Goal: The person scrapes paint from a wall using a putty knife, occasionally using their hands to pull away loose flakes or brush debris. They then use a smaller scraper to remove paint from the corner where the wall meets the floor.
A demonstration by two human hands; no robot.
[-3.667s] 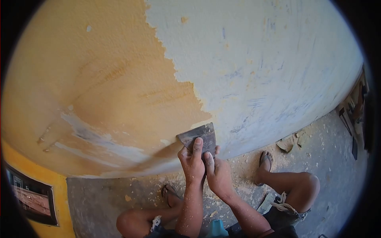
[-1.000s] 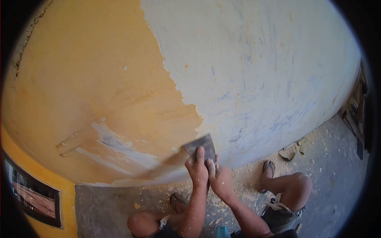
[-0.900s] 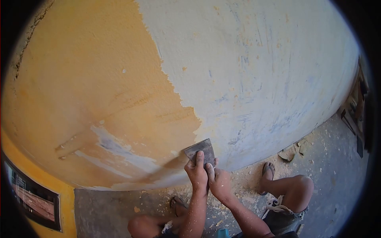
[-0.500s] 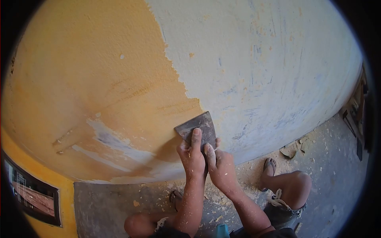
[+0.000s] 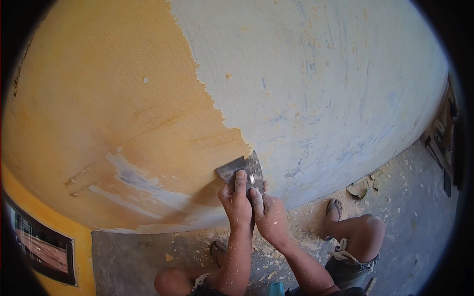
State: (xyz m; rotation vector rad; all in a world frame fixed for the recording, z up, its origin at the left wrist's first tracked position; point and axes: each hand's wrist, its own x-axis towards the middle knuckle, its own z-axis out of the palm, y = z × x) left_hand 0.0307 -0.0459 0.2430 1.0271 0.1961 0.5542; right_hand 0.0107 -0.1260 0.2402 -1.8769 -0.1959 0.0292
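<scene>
A broad, dusty metal scraper [image 5: 242,166] lies against the wall at the ragged edge between yellow paint [image 5: 123,64] and the pale scraped surface [image 5: 296,98]. My left hand [image 5: 239,204] grips it from the left, thumb stretched along the blade. Around its lower right side my right hand [image 5: 270,217] is closed, with the thumb pointing up; the handle is mostly hidden between both hands. Light paint flecks cover both hands and forearms. A small curled flake sits by the blade's top corner.
Paint chips litter the grey floor [image 5: 405,217] below the wall. Bent legs in sandals [image 5: 333,212] flank the arms. Larger peeled pieces [image 5: 359,188] lie at the right, near dark tools or boards [image 5: 444,163]. A dark-framed window [image 5: 44,241] is at lower left.
The scraper and both hands have moved slightly down in view, and the blade has turned a little. The wall's paint edge has shifted left and down in view.
</scene>
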